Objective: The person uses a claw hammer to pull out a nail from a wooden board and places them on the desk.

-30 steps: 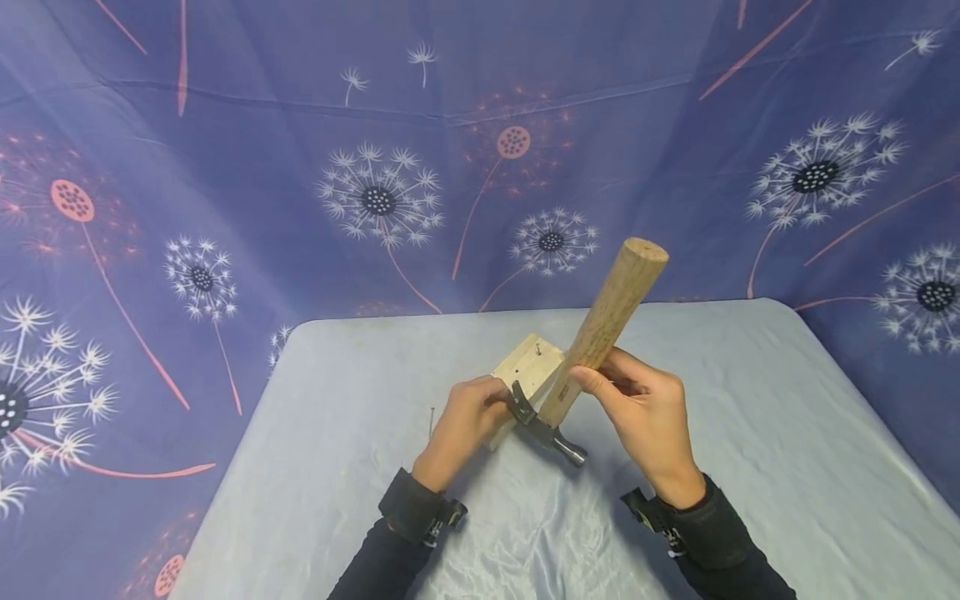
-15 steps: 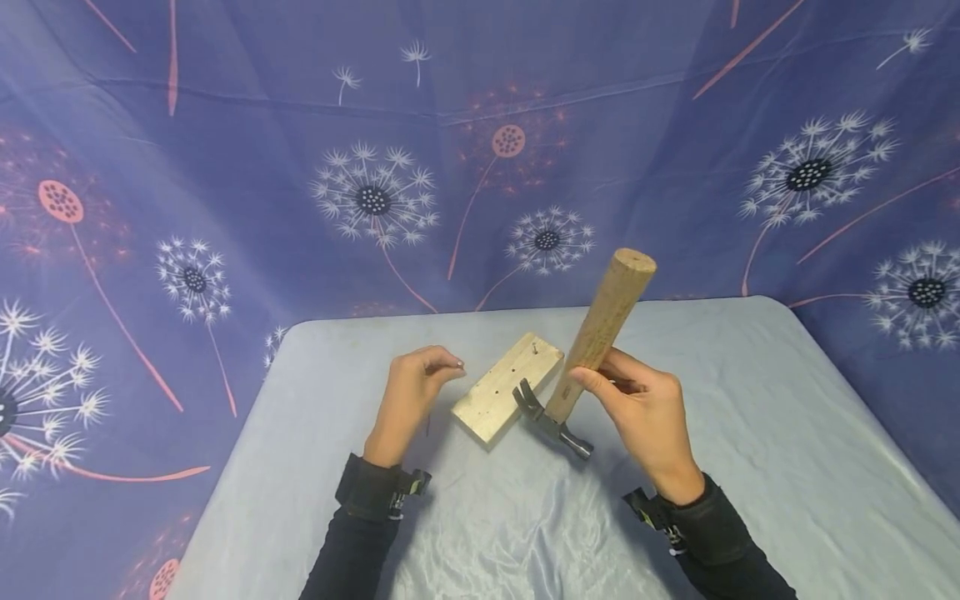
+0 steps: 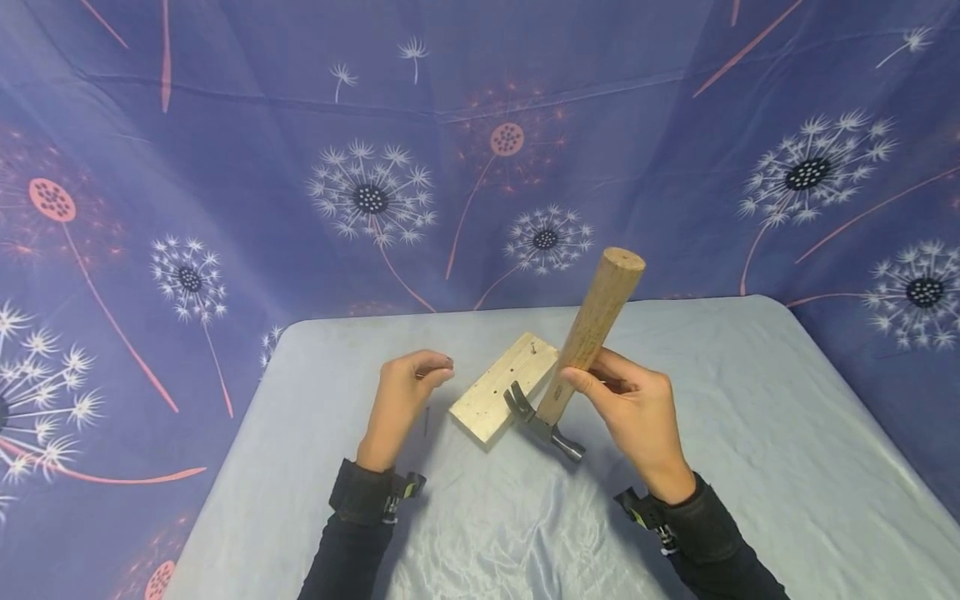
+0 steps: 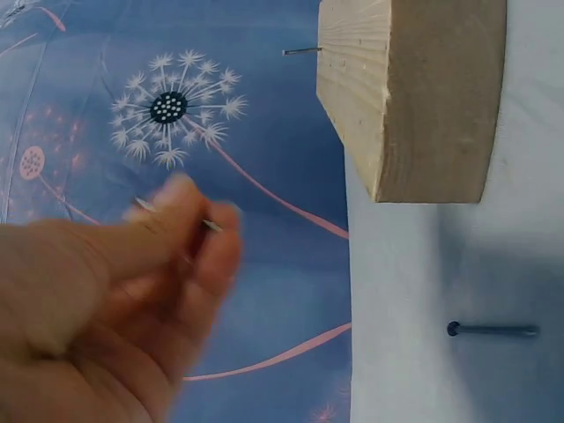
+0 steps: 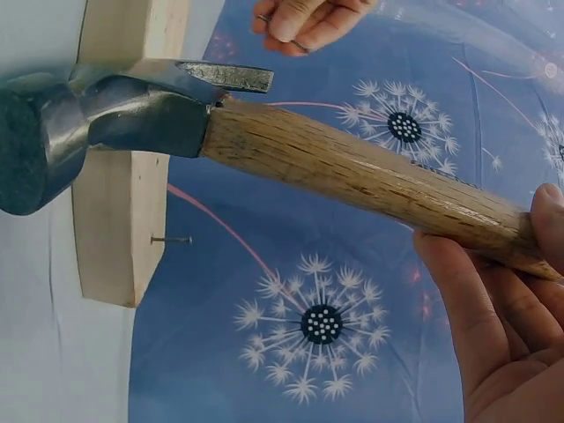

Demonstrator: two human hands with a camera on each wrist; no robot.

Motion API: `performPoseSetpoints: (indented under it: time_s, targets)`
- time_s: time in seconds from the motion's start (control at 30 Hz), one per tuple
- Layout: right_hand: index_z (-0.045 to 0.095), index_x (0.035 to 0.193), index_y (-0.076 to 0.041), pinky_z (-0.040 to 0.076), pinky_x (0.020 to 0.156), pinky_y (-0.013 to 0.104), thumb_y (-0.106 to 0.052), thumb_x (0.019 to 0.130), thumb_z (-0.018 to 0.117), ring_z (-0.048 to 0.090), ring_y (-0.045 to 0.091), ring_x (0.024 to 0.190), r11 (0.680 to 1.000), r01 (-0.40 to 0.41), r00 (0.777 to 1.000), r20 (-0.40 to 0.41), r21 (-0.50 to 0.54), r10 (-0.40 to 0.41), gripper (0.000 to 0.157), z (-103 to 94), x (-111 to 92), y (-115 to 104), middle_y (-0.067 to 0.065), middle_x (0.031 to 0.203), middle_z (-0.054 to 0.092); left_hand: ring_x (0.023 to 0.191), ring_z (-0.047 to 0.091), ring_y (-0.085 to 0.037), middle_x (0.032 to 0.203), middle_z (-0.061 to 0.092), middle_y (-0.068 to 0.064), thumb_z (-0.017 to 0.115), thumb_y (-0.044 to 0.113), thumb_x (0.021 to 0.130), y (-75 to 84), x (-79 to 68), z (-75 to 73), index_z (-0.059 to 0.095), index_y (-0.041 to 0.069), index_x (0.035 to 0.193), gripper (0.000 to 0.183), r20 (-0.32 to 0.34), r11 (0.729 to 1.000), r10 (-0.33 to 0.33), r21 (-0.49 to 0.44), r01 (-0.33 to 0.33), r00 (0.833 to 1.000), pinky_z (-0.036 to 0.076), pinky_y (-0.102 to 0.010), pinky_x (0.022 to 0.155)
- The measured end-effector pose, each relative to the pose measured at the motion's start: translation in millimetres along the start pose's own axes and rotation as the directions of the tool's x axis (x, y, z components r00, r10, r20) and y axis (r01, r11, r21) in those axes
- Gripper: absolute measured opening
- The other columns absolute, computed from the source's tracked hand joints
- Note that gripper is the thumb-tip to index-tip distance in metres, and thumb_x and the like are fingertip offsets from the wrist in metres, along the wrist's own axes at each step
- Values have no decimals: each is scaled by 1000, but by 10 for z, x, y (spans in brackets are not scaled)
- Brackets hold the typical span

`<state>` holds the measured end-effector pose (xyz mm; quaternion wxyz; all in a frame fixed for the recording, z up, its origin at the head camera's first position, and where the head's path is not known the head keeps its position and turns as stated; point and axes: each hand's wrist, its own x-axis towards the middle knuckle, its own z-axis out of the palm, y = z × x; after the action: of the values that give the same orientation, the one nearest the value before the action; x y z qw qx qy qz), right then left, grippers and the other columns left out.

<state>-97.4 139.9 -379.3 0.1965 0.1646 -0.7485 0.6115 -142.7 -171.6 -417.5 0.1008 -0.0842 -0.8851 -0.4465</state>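
A claw hammer (image 3: 588, 329) of round, coarse-grained tan wood and dark, shiny steel slants head-down beside a pale, rectangular wooden block (image 3: 482, 410) dotted with holes, a thin metal nail (image 5: 172, 241) jutting from its top. The right hand (image 3: 636, 412) holds the hammer's handle in a thumb-and-finger grip. Left of the block, the left hand (image 3: 397, 400), fingers bent, pinches a slim metal piece (image 4: 213, 226) in its grip. A dark, round-headed nail (image 4: 493, 330) is nearby on the satiny, pale-blue-covered tabletop (image 3: 787, 417).
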Motion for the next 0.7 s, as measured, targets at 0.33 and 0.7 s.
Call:
performPoseSetpoints:
  time_s: [0.33,0.7]
  targets:
    - [80,125,-12,59,85,26,-1,92,83,77,17,97,1000,0,1000,31,-26,1,36,12,-20,6,6,112,79,84,72,-30,99,75,-20,78,2,92,-211,-155,55,76,-10,108,21,71,901,-389,239,363,918,60,-44,73]
    - [79,128,-17,60,86,28,-7,93,83,76,18,99,999,-23,998,63,-45,26,36,-15,-48,58,-2,116,79,89,70,-35,99,73,-22,82,0,87,-298,-163,155,73,-11,102,21,59,822,-469,392,412,881,59,-48,81]
